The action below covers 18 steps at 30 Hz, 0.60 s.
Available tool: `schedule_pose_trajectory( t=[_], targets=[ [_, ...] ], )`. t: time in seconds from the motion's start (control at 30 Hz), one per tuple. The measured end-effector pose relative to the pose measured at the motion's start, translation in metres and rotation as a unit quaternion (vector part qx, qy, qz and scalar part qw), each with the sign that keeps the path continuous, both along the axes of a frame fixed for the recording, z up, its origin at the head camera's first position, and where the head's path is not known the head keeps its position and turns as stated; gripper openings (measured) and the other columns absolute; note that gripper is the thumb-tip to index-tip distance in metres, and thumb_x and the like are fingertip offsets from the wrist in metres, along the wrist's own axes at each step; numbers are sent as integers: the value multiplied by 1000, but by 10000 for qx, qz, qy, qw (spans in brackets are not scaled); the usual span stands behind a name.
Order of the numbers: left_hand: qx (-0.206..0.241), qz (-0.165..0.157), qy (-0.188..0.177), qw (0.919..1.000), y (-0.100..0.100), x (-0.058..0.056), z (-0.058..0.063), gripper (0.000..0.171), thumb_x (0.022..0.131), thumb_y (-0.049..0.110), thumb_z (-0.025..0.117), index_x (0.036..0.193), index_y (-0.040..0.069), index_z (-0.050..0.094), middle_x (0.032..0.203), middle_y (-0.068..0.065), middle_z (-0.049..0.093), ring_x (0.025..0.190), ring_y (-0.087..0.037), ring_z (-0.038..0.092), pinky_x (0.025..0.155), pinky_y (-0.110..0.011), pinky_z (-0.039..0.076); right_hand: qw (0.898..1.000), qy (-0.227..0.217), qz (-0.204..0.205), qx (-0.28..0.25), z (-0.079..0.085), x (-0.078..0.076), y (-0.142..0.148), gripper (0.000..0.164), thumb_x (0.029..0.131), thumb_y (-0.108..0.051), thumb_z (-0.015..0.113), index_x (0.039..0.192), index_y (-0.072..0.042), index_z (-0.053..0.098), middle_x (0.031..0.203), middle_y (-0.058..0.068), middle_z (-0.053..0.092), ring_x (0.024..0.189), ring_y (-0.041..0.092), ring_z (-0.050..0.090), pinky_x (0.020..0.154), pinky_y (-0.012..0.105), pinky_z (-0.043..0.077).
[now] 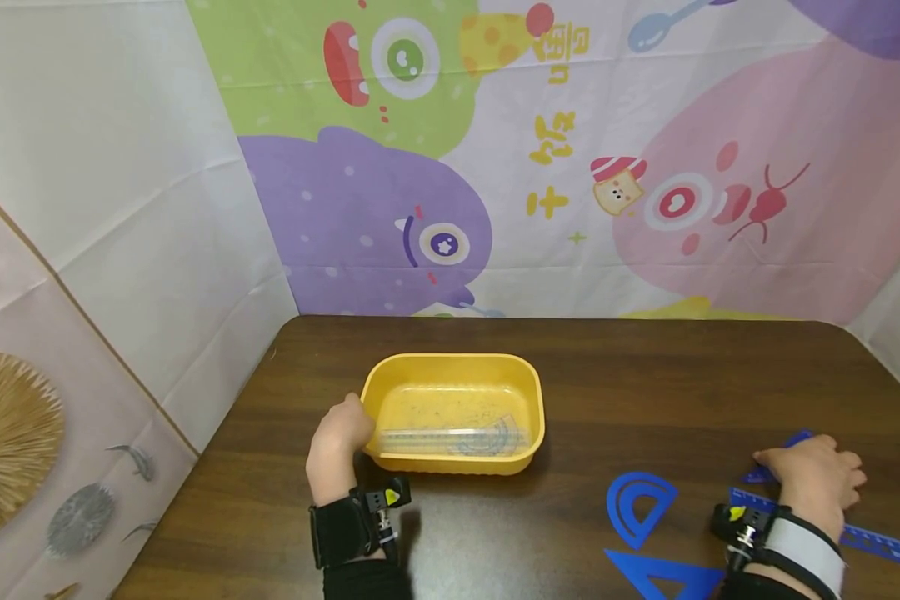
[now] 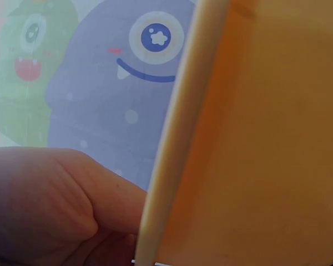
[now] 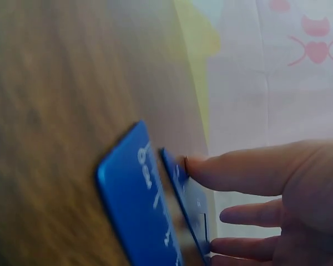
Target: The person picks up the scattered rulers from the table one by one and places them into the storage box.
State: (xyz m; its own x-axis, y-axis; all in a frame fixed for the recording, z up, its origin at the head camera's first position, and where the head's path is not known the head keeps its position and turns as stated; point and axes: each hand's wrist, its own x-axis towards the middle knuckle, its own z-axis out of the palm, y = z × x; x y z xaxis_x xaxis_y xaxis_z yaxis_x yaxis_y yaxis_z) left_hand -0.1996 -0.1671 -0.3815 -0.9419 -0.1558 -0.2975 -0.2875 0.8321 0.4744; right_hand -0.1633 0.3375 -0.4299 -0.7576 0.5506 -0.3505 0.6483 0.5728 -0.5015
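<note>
My left hand [image 1: 341,437] grips the left wall of a yellow plastic tub [image 1: 525,458]. In the left wrist view, the thumb [image 2: 119,202] meets the wall's outer side; the fingertips are hidden. Inside the tub lie a clear ruler [image 1: 420,442] and a clear protractor [image 1: 487,442]. Over at the right, my right hand [image 1: 813,475] is spread over a blue set square [image 1: 759,475], partly covering it. The right wrist view has the thumb touching that set square [image 3: 183,194], fingers fairly straight. Just nearer than it lies a blue ruler [image 1: 881,546], its middle hidden by the wrist.
A blue protractor [image 1: 630,521] lies between the tub and the right hand. Below it is another blue set square [image 1: 656,571], near the bottom of the head view. The brown wooden table [image 1: 645,375] ends at a cartoon-printed cloth [image 1: 555,275] hanging behind.
</note>
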Motion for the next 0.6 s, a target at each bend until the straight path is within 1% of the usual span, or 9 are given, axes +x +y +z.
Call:
schedule_pose_trajectory(
  t=[0.17, 0.27, 0.33, 0.5, 0.6],
  targets=[
    [43, 34, -31, 10000, 0, 1, 1, 39, 89, 4, 41, 124, -12, 36, 85, -17, 49, 75, -27, 49, 68, -36, 41, 9986, 360, 316, 242, -2, -3, -2, 75, 78, -18, 57, 120, 30, 18, 114, 51, 18, 106, 62, 21, 84, 62, 30],
    [47, 40, -58, 10000, 0, 1, 1, 39, 89, 4, 41, 125, -12, 35, 86, -17, 49, 76, -28, 49, 69, -37, 41, 9974, 497, 421, 318, -1, -3, -6, 73, 77, -18, 58, 119, 29, 21, 113, 51, 19, 104, 61, 23, 83, 62, 31],
    [41, 34, -65, 10000, 0, 1, 1, 41, 89, 4, 41, 125, -12, 35, 86, -17, 49, 76, -28, 49, 70, -37, 41, 9978, 490, 346, 293, 0, -3, -9, 74, 78, -19, 58, 119, 30, 21, 113, 51, 19, 104, 61, 22, 84, 61, 31],
    [38, 27, -32, 10000, 0, 1, 0, 40, 88, 3, 41, 125, -12, 35, 84, -16, 48, 75, -27, 49, 69, -36, 40, 9989, 439, -27, 142, 1, -3, -14, 78, 79, -19, 60, 121, 31, 17, 116, 50, 17, 108, 61, 21, 89, 60, 30],
    [66, 39, -21, 10000, 1, 2, 1, 38, 88, 3, 42, 123, -12, 36, 83, -16, 48, 74, -27, 49, 68, -36, 40, 9986, 493, -55, 180, 2, -4, -15, 77, 78, -17, 60, 121, 31, 18, 116, 51, 18, 109, 62, 23, 91, 60, 29]
  ],
)
